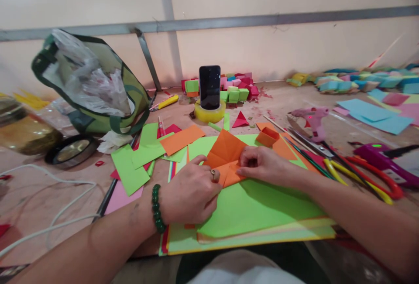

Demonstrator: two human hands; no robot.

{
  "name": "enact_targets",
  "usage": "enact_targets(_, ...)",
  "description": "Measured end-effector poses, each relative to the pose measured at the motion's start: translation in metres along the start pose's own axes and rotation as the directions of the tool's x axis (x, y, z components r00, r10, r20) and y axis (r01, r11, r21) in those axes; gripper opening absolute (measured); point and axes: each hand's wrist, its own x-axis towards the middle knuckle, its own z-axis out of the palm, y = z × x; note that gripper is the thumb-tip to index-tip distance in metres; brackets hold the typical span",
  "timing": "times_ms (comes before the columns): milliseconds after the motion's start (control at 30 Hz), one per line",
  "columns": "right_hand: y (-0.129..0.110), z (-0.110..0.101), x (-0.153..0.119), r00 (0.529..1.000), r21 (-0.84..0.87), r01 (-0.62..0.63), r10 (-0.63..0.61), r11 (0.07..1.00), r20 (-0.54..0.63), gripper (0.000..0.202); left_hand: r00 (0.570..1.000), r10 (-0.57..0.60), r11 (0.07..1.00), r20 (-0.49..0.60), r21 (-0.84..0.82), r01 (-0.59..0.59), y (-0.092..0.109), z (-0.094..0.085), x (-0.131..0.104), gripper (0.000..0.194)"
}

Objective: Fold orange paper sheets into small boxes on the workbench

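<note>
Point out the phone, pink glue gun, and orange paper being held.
Phone (210, 88): head view, middle of the dark screen.
Pink glue gun (317, 131): head view, on its handle.
Orange paper (224, 148): head view, on its creased upper part.

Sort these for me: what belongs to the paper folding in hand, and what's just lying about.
In the folding:
- orange paper, between left hand and right hand
- green sheets beneath

Probably just lying about:
- phone
- bag
- jar
</note>
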Motion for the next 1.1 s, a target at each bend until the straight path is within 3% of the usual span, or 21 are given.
enact_targets(533, 0.0008, 0.0036, -0.0014, 0.999, -0.008, 0.000, -0.001, 1.000, -0.034, 0.020, 1.000, 0.010, 1.000, -0.009, -0.023, -0.010, 0.0015, 0.0063, -0.0006, 0.025)
enact_targets(1100, 0.0050, -0.0027, -0.0031, 0.997, 0.052, 0.048, -0.051, 0.997, 0.051, 0.025, 0.999, 0.006, 0.998, 0.034, -0.062, -0.004, 0.0026, 0.0030, 0.0012, 0.017)
